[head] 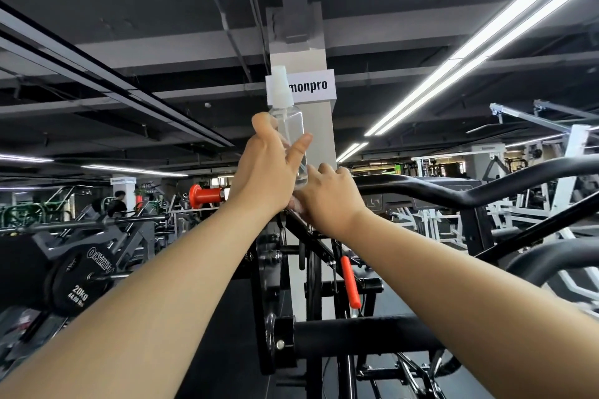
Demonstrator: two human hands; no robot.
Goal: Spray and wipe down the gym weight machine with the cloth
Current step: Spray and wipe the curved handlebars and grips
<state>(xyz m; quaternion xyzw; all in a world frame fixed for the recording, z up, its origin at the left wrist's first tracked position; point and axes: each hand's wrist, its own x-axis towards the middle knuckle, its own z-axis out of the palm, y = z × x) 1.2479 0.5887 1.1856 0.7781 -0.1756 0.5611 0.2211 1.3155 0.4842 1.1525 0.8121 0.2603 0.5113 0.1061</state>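
Note:
My left hand grips a clear spray bottle with a white nozzle cap, held upright at arm's length in front of a white pillar. My right hand sits just right of the bottle's base, on top of the black weight machine frame, with its fingers curled. A pale bit of cloth peeks out under that hand's palm; the rest of the cloth is hidden. The machine's curved black handle bar runs off to the right.
A black padded roller and an orange lever lie below my arms. A 20 kg plate hangs at the left. An orange roller and a person are farther back left. White machines fill the right.

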